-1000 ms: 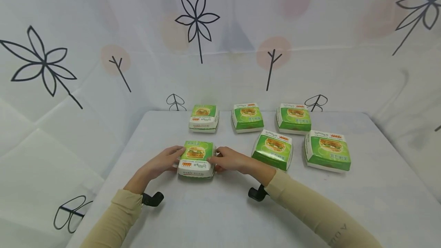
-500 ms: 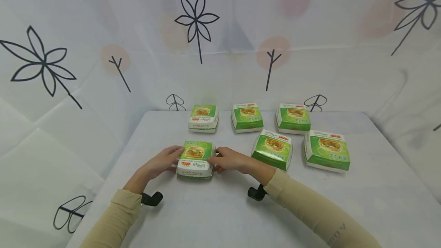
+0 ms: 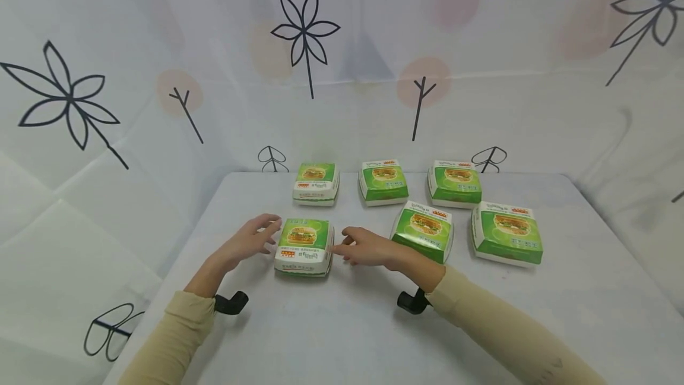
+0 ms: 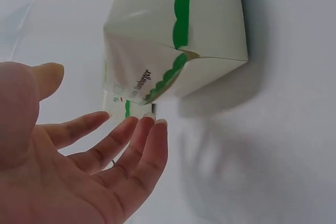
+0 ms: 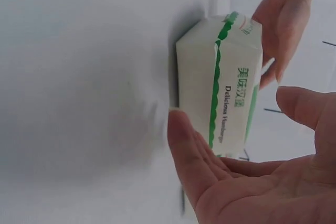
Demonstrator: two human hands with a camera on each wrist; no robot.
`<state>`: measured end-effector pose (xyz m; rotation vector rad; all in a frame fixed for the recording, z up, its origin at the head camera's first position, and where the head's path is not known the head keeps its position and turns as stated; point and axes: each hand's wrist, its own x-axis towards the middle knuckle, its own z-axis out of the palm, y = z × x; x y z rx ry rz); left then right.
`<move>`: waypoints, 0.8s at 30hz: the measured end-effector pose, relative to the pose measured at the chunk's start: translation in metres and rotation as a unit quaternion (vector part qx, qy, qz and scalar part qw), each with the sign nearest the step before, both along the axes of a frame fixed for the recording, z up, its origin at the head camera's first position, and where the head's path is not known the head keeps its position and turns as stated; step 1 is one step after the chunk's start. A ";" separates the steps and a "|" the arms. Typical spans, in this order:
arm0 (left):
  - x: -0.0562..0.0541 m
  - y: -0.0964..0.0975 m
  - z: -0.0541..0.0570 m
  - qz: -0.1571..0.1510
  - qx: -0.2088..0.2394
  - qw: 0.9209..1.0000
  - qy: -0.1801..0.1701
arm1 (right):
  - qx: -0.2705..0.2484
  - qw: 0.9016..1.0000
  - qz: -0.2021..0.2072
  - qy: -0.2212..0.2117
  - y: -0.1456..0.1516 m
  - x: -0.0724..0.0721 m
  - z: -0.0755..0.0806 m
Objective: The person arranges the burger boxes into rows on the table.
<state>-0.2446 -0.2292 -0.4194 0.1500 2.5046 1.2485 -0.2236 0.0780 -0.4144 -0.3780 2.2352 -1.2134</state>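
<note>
A green and white hamburger box (image 3: 303,248) sits closed on the white table, between the two hands. To its left is my left hand (image 3: 248,242), fingers spread and slightly bent, apart from the box. My right hand (image 3: 374,248) is at the other side, its fingers loosely bent and holding nothing. In the left wrist view the fingertips stop short of the box (image 4: 210,30). The right wrist view shows the box's white side (image 5: 202,74) with its green scalloped edge, and the right fingers around it without a grip.
Behind stands a row of similar boxes: one at left (image 3: 316,184), one in the middle (image 3: 383,183), one at right (image 3: 455,184). Two more boxes stand to the right, a tilted one (image 3: 423,232) near the right forearm and another (image 3: 507,234) farther out. A patterned cloth (image 3: 342,117) hangs behind.
Both hands have let go of the hamburger box and drawn outward, the left one to the left and the right one to the right. The box stays in place.
</note>
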 end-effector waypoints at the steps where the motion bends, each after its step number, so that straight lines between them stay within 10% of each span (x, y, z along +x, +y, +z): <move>1: 0.000 0.001 0.001 -0.003 -0.006 1.000 0.008 | 0.010 1.000 0.001 0.010 0.003 0.002 0.001; 10: 0.002 0.015 0.016 0.008 -0.058 0.995 0.084 | 0.037 0.994 0.034 0.101 0.029 0.019 0.021; 24: -0.002 0.070 0.041 -0.094 -0.066 0.978 0.174 | 0.032 0.963 -0.005 0.268 0.081 0.020 0.041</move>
